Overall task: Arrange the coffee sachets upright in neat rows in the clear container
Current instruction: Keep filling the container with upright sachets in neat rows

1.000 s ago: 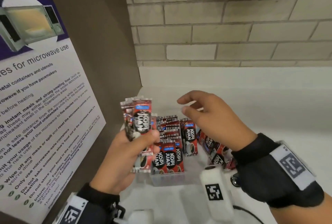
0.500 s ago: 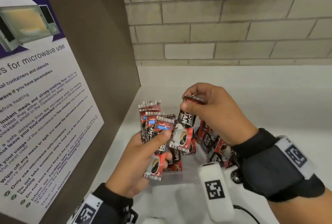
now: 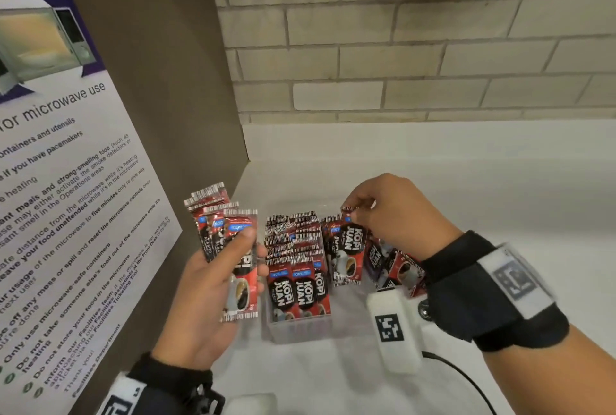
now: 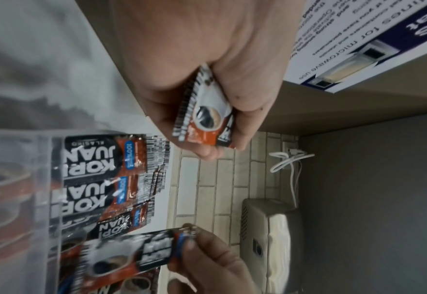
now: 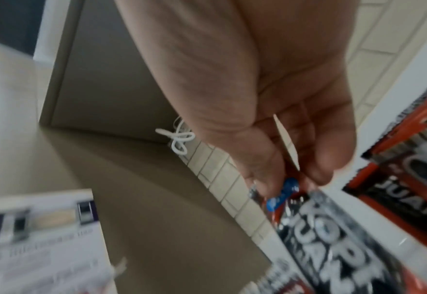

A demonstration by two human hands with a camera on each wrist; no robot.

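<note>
Kopi Juan sachet pinched, right hand

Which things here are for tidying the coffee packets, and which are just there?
For the job:
- single sachet, pinched by right hand
- sachet bunch, held by left hand
- clear container
- loose sachets

Just there:
- microwave poster
- brick wall

My head camera looks forward and down from above onto the tabletop, the brick wall beyond. The camera on my left wrist sits close behind my left grip — turned sideways, facing that same wall. The right-wrist one looks along my right grip, very near and blurred. All three share the clear container with its sachets.
</note>
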